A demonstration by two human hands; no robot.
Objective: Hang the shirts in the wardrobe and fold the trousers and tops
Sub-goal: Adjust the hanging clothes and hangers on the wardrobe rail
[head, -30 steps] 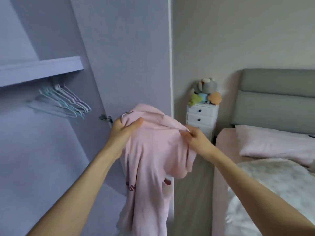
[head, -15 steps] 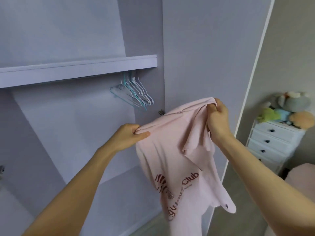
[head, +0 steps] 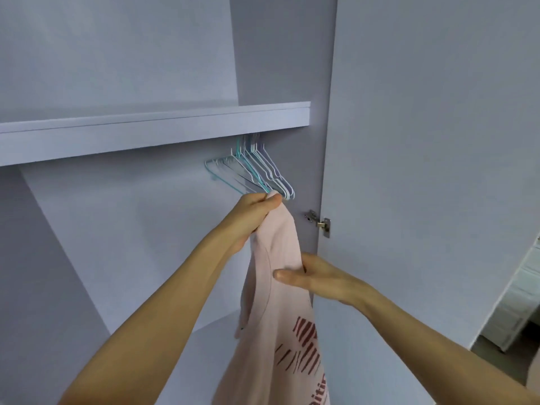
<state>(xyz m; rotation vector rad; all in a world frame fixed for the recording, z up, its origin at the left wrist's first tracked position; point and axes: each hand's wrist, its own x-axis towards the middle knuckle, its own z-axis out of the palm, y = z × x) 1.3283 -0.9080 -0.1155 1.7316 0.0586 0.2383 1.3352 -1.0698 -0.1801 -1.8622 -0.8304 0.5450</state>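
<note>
1. Holding the pink shirt (head: pixel 280 302) at its top edge, your left hand (head: pixel 251 217) has its fingers and thumb curled tight around a bunched fold of fabric. The grip is clamped on the shirt, raised inside the open wardrobe (head: pixel 117 229).

2. Your right hand (head: pixel 318 279) sits lower on the same shirt. The thumb lies straight across the front of the fabric, pointing left, and the fingers pass behind the cloth, so the fabric is pinched between thumb and fingers.

3. The shirt hangs down from your left hand in a long, narrow drape. It passes through your right hand and runs out of view at the bottom edge. A dark red striped graphic and part of some lettering show on its lower section.

4. The hangers (head: pixel 254 173) are a bunch of thin wire hangers in white and light teal. They hang under the shelf (head: pixel 146 133), at its right end, close to the side panel. The rail that carries them is hidden by the shelf edge.

5. The top of the shirt, in your left hand, is just below the lower tips of the hangers. You cannot tell from this view whether the fabric touches them.

6. The wardrobe door (head: pixel 423 171) stands open on your right. A metal hinge (head: pixel 320 223) joins it to the side panel, just right of the shirt.

7. A white drawer unit (head: pixel 520 305) shows past the door's edge at far right.
</note>
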